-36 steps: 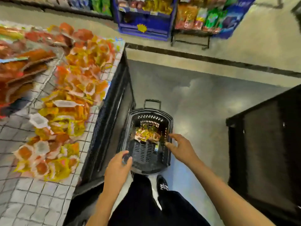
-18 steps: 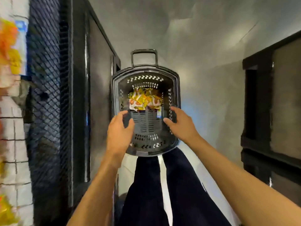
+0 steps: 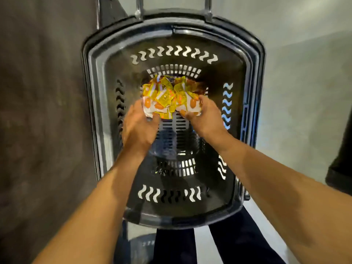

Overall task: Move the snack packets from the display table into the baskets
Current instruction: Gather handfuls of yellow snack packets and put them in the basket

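Deep in the basket (image 3: 175, 25), my left hand (image 3: 140, 128) and right hand (image 3: 206, 120) grip the snack packets (image 3: 167, 95) from either side; the pile lies just ahead, toward the far wall.

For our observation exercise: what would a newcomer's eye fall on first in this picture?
The bright yellow and orange snack packets, heaped at the far end of the black basket, stand out most. Next, the left hand and right hand, both inside the basket, holding the heap from either side.
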